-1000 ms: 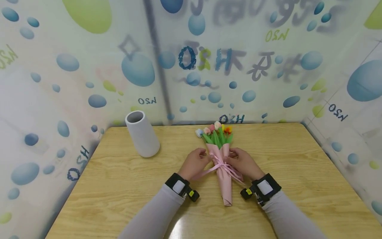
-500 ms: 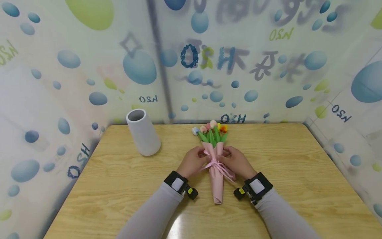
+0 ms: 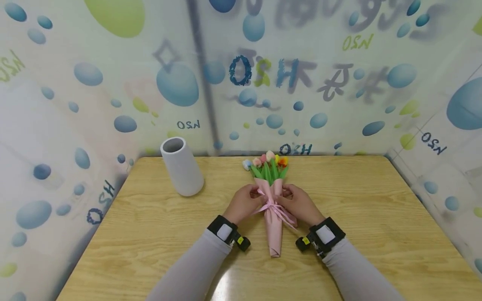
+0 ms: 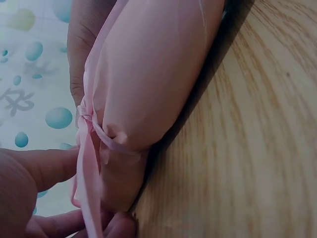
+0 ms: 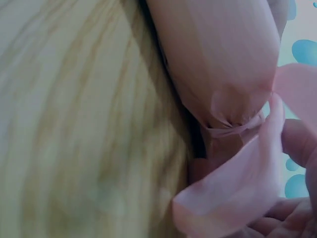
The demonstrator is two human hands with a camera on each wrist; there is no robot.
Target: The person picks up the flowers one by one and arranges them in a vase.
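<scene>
A bouquet wrapped in pink paper [image 3: 275, 238] lies on the table, its tulip-like blooms [image 3: 269, 157] in blue, pink, yellow and orange pointing toward the wall. My left hand [image 3: 242, 205] grips the wrapping from the left, just beside the pink ribbon bow [image 3: 270, 206]. From the other side my right hand [image 3: 302, 205] holds it at the same height. Seen from the left wrist, the thumb is against the tied ribbon [image 4: 89, 168], with fingers under the paper [image 4: 148, 69]. In the right wrist view a loose ribbon tail [image 5: 237, 183] covers part of the fingers.
A white vase [image 3: 183, 173] stands upright at the back left of the wooden table [image 3: 357, 200]. Walls patterned with blue and green drops [image 3: 177, 85] border the table at the back and on both sides.
Both hands have shifted the bouquet slightly to the left, with the right arm coming along. Over the last half second hands and bouquet have hardly moved.
</scene>
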